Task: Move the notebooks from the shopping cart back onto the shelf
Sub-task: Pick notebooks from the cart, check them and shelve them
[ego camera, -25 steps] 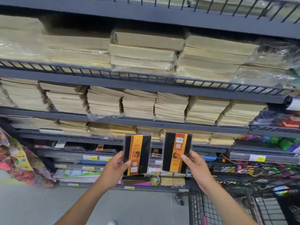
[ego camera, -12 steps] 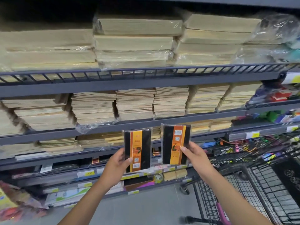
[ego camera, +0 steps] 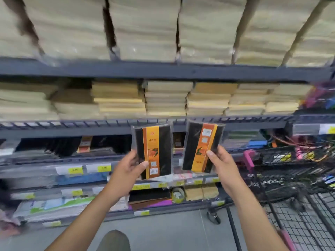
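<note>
Notebooks: two, black with orange band (each in clear wrap). Left notebook (ego camera: 155, 151) upright in left hand (ego camera: 126, 171); right notebook (ego camera: 201, 147) slightly tilted in right hand (ego camera: 223, 165). Both in air, side by side, not touching, in front of shelf (ego camera: 163, 71). Fingers (ego camera: 143, 164) pinch lower part of each cover, thumb in front. Shopping cart (ego camera: 299, 178) at right.

Two notebooks (ego camera: 152, 151) side by side before the shelf (ego camera: 163, 71), cart (ego camera: 293, 178) at right.
</note>
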